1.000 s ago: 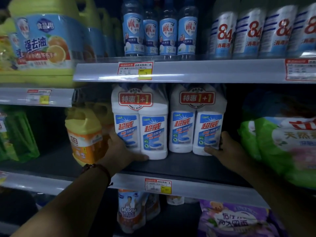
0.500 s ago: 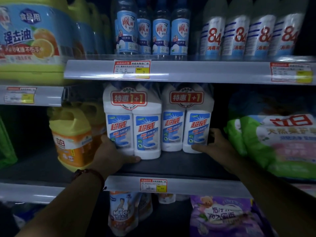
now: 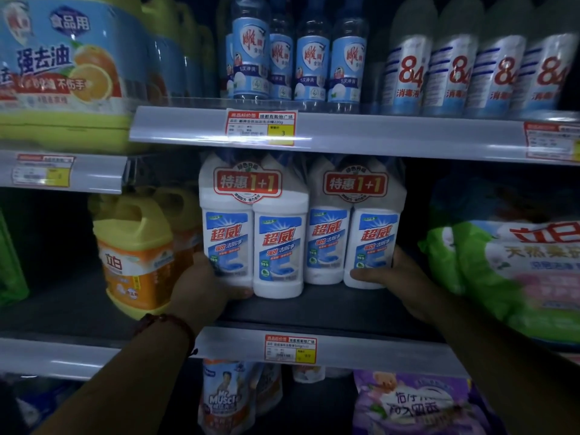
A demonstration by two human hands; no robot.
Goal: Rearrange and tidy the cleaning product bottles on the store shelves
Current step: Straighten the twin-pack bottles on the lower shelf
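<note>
Orange-and-yellow plastic jug (image 3: 135, 262) sits at 9 o'clock of the packs. Left hand (image 3: 204, 284) wraps the base of the left white plastic twin-pack (image 3: 254, 233), thumb across the front. Right white twin-pack (image 3: 354, 227) touches it. Right hand (image 3: 398, 274) clamps its 3 o'clock side. Both stand on the dark shelf (image 3: 314, 309). Outer-side grips are probably for squaring the row.

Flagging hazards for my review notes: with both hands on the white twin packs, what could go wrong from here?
1. Both hands hold low: the left hand at the base of the left twin pack, the right hand at the base of the right twin pack. Pulled forward, the tall packs might tip.
2. The left hand lies right beside the orange jug; a sideways shift could knock it.
</note>
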